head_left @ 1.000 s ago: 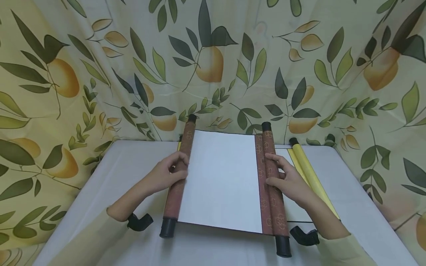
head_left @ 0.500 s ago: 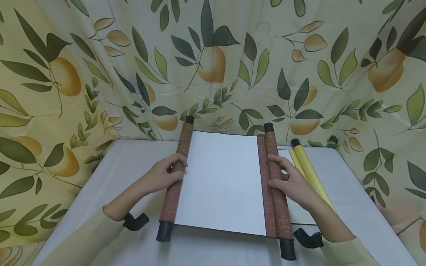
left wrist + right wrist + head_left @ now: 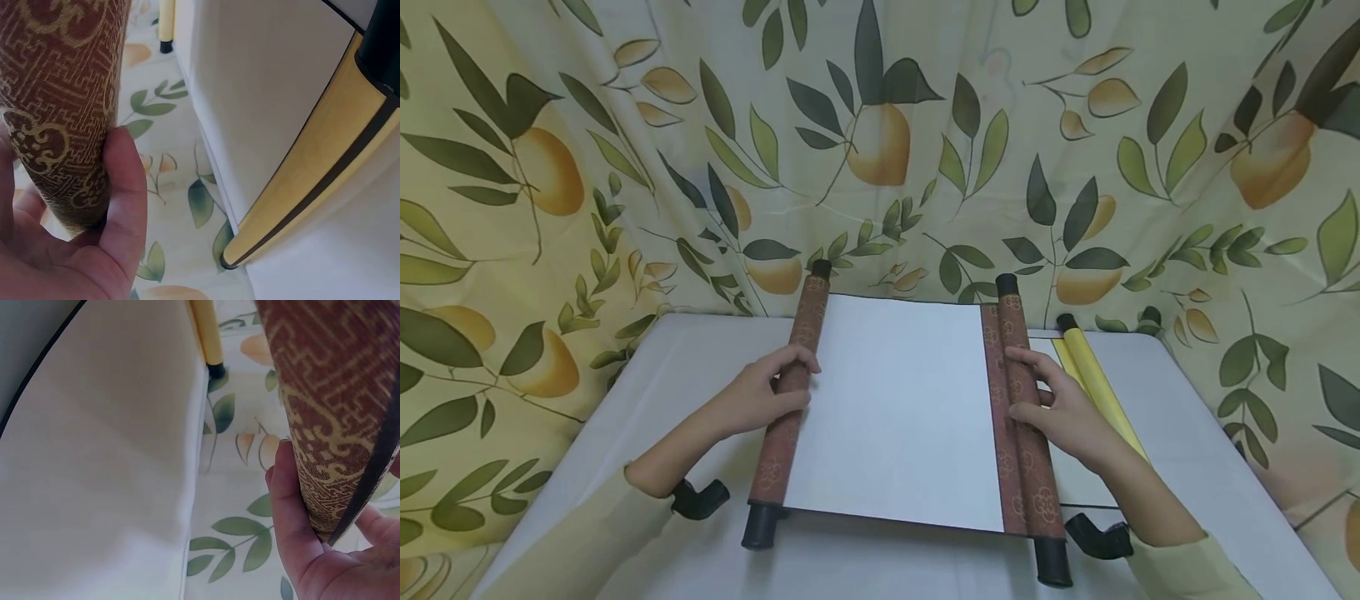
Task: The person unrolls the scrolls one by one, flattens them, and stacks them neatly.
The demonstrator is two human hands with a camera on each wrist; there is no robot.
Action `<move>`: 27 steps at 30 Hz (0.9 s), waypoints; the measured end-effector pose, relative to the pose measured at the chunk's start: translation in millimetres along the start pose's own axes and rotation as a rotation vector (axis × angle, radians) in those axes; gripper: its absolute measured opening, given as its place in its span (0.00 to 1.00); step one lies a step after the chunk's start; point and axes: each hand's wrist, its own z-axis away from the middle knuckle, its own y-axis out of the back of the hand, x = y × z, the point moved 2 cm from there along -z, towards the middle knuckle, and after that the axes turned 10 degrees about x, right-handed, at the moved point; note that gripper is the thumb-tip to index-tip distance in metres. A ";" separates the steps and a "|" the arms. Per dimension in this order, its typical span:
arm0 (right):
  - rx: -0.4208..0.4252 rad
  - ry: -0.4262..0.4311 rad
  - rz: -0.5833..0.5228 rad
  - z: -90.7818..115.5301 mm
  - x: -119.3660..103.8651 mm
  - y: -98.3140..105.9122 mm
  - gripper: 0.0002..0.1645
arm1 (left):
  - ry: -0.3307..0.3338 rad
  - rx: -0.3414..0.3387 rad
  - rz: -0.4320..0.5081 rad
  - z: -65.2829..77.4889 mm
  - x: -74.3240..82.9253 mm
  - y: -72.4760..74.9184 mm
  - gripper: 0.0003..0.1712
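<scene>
A hanging scroll with brown brocade rollers and black end knobs is held up over the table, its blank white sheet (image 3: 898,408) partly unrolled. My left hand (image 3: 756,392) grips the left roller (image 3: 771,454), fingers over it and thumb on the near side. On the other side my right hand (image 3: 1067,412) holds the right roller (image 3: 1037,483) in the same way, beside a strip of brown brocade border (image 3: 1006,467). Gold patterning shows on the roller (image 3: 62,94) in the left wrist view and on the roller (image 3: 331,425) in the right wrist view.
A second scroll with yellow rollers (image 3: 1101,383) lies spread on the white-covered table (image 3: 1210,500), mostly hidden behind the brown one. A curtain (image 3: 880,217) printed with leaves and fruit hangs behind the table. Black wrist mounts (image 3: 700,500) sit on both forearms.
My left hand has moved left with its roller, and my right hand slightly right. The rollers stand farther apart and more white sheet shows between them.
</scene>
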 end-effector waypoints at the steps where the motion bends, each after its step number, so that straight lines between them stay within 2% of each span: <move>1: 0.000 -0.003 -0.001 0.0 -0.2 0.0 0.42 | 0.001 0.005 -0.006 0.3 -0.4 0.6 0.13; 6: -0.001 -0.018 -0.013 0.2 -1.5 -0.1 0.42 | 0.002 0.024 -0.022 0.2 -2.5 3.5 0.09; 20: -0.012 -0.024 -0.005 0.8 -0.7 2.2 0.42 | 0.004 -0.020 -0.043 4.9 -4.1 7.9 0.11; 27: -0.010 -0.031 0.000 1.9 0.2 3.1 0.42 | -0.004 0.012 -0.050 3.2 -5.9 8.8 0.07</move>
